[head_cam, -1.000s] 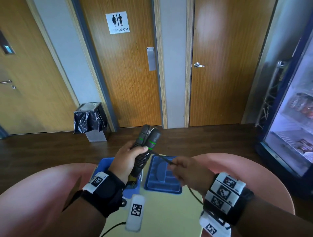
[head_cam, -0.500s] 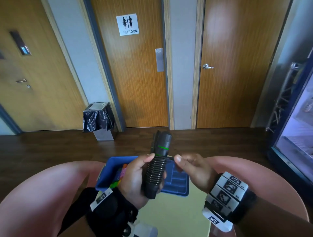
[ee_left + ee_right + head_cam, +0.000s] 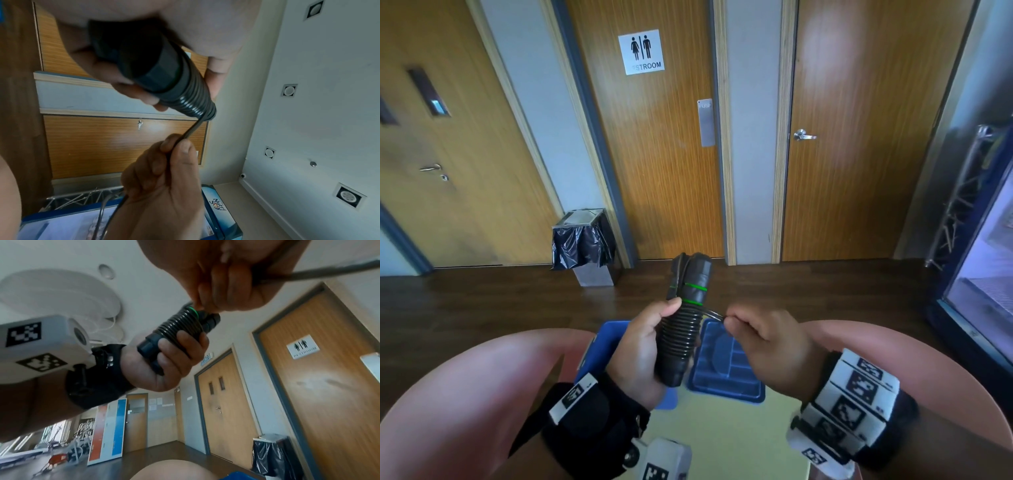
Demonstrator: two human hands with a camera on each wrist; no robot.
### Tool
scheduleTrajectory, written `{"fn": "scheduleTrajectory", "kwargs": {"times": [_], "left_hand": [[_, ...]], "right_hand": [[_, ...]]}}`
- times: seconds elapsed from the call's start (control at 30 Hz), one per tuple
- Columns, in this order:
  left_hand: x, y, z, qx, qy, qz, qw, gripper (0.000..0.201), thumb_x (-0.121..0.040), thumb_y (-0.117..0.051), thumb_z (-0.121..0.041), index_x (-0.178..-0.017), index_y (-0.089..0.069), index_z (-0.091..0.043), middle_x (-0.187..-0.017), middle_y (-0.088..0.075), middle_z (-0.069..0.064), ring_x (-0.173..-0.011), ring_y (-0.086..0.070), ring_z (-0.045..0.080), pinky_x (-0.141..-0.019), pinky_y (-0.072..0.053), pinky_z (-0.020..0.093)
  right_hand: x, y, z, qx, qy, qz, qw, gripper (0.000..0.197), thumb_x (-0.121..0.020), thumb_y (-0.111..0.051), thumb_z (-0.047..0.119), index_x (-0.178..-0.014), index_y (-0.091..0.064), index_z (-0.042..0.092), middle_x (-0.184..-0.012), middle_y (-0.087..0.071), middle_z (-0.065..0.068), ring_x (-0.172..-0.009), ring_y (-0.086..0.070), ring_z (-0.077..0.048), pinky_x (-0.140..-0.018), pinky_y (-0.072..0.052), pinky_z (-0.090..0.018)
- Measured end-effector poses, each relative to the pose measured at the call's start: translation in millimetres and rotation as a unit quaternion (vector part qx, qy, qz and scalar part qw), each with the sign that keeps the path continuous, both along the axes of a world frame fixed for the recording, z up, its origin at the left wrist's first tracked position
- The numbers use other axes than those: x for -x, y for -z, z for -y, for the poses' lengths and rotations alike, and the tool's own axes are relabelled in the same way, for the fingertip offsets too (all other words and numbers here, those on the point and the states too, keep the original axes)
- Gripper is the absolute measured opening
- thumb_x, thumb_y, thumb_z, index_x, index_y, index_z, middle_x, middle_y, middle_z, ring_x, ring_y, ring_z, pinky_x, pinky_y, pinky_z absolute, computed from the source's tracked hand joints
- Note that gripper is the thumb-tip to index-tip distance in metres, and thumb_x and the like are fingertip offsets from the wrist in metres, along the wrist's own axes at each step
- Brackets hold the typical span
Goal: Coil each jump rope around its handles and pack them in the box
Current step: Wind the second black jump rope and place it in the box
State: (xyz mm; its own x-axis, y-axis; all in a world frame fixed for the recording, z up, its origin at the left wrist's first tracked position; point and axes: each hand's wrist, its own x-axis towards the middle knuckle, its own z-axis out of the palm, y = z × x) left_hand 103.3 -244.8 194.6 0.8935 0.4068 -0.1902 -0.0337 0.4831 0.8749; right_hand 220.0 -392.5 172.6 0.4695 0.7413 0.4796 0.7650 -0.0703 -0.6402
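Head view. Jump rope [image 3: 681, 329]: two black handles with green rings, held side by side and upright above the table [image 3: 722, 438]; thin black cord wound in close turns round the middle of the pair. Left hand [image 3: 640, 353]: fingers and thumb curled round the lower handles, thumb tip just under the green ring. Right hand [image 3: 760, 339]: pinches the free cord just beside the coil, the short span between them taut. Box [image 3: 599, 346]: blue, open, on the table below the left hand and largely hidden by it. Lid [image 3: 729, 363]: blue, flat, just right of the box. Pink seat backs flank the table on both sides; the air above the table is open, floor and doors well beyond.

Left wrist view. The cord leaves the last turn and runs straight into the right hand's fingers [image 3: 174, 146], then trails loose beneath the palm. Judged: cord light, smooth, somewhat springy, likely to unwind if tension drops; handles rigid and light, best gripped over the wound part to pin the turns.

Right wrist view. Left hand's fingers [image 3: 185, 344] wrap the coil and the handle ends. Cord exits the right fist toward the frame's edge; remaining length cannot be told. Nothing crowds either wrist.
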Motion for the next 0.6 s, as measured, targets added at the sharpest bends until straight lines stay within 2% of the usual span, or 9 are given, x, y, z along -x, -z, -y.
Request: {"fn": "scheduleTrajectory", "kwargs": {"times": [0.1, 0.23, 0.27, 0.33, 0.37, 0.4, 0.47, 0.53, 0.6], "left_hand": [[-2, -1, 2, -0.008, 0.030, -0.001, 1.000, 0.035, -0.075, -0.057, -0.036, -0.084, -0.065, -0.003, -0.061, -0.055, 0.017, -0.039, -0.050, 0.020, -0.036, -0.038, 0.022], [-5, 3, 6, 0.018, 0.110, 0.014, 0.994, 0.030, -0.076, -0.064, -0.032, -0.083, -0.066, -0.003, -0.059, -0.054, 0.020, -0.035, -0.048, 0.023, -0.035, -0.036, 0.022], [-6, 5, 6, 0.028, 0.134, 0.019, 0.990, 0.037, -0.076, -0.062, -0.036, -0.088, -0.065, -0.001, -0.059, -0.055, 0.020, -0.034, -0.049, 0.023, -0.034, -0.037, 0.021], [-8, 8, 3, 0.049, 0.196, 0.018, 0.979, 0.049, -0.075, -0.062, -0.043, -0.099, -0.061, -0.001, -0.060, -0.055, 0.019, -0.035, -0.050, 0.022, -0.036, -0.036, 0.020], [-8, 8, 2, 0.068, 0.237, 0.014, 0.969, 0.050, -0.076, -0.062, -0.045, -0.101, -0.060, -0.002, -0.061, -0.055, 0.018, -0.037, -0.050, 0.021, -0.038, -0.034, 0.020], [-8, 8, 1, 0.089, 0.281, 0.011, 0.955, 0.051, -0.077, -0.063, -0.047, -0.100, -0.060, -0.003, -0.062, -0.056, 0.015, -0.038, -0.051, 0.020, -0.040, -0.031, 0.020], [-9, 9, -3, 0.117, 0.356, 0.005, 0.927, 0.051, -0.078, -0.060, -0.053, -0.098, -0.059, -0.005, -0.063, -0.057, 0.011, -0.041, -0.052, 0.018, -0.043, -0.026, 0.021], [-9, 8, -5, 0.117, 0.389, -0.001, 0.914, 0.053, -0.078, -0.056, -0.056, -0.099, -0.057, -0.007, -0.063, -0.056, 0.009, -0.041, -0.050, 0.016, -0.043, -0.026, 0.020], [-10, 6, -6, 0.095, 0.382, -0.016, 0.919, 0.056, -0.079, -0.053, -0.057, -0.101, -0.055, -0.007, -0.065, -0.056, 0.013, -0.041, -0.050, 0.017, -0.042, -0.031, 0.019]], "right_hand": [[-5, -1, 4, -0.031, -0.059, -0.034, 0.997, 0.038, -0.099, -0.047, 0.037, -0.063, -0.043, 0.024, -0.055, -0.038, 0.011, -0.051, -0.039, -0.003, -0.053, -0.028, -0.012], [-20, 2, 4, -0.019, -0.120, -0.142, 0.982, 0.030, -0.091, -0.061, 0.046, -0.065, -0.061, 0.031, -0.056, -0.050, 0.011, -0.058, -0.045, 0.000, -0.061, -0.037, -0.017], [-22, 2, 2, -0.025, -0.131, -0.184, 0.974, 0.029, -0.086, -0.066, 0.053, -0.073, -0.065, 0.027, -0.061, -0.054, 0.003, -0.063, -0.048, -0.008, -0.064, -0.040, -0.026], [-23, 3, 0, -0.058, -0.148, -0.254, 0.954, 0.056, -0.078, -0.075, 0.059, -0.103, -0.059, 0.012, -0.081, -0.057, -0.032, -0.078, -0.053, -0.027, -0.071, -0.044, -0.046], [-23, 2, 0, -0.074, -0.151, -0.259, 0.951, 0.063, -0.077, -0.077, 0.056, -0.115, -0.053, 0.013, -0.095, -0.058, -0.035, -0.090, -0.058, -0.030, -0.079, -0.047, -0.053], [-21, -1, 1, -0.084, -0.138, -0.241, 0.957, 0.065, -0.078, -0.076, 0.054, -0.125, -0.049, 0.018, -0.109, -0.063, -0.024, -0.106, -0.061, -0.026, -0.091, -0.049, -0.048], [-18, -7, 1, -0.092, -0.130, -0.205, 0.966, 0.078, -0.078, -0.076, 0.052, -0.141, -0.038, 0.026, -0.128, -0.061, 0.001, -0.128, -0.053, -0.012, -0.105, -0.043, -0.032], [-13, -13, 0, -0.098, -0.156, -0.248, 0.951, 0.081, -0.076, -0.079, 0.050, -0.142, -0.038, 0.025, -0.125, -0.063, 0.001, -0.119, -0.060, -0.020, -0.098, -0.049, -0.041], [-11, -14, -3, -0.118, -0.154, -0.285, 0.938, 0.073, -0.072, -0.084, 0.047, -0.129, -0.047, 0.021, -0.106, -0.067, -0.001, -0.091, -0.067, -0.029, -0.076, -0.056, -0.046]]}}
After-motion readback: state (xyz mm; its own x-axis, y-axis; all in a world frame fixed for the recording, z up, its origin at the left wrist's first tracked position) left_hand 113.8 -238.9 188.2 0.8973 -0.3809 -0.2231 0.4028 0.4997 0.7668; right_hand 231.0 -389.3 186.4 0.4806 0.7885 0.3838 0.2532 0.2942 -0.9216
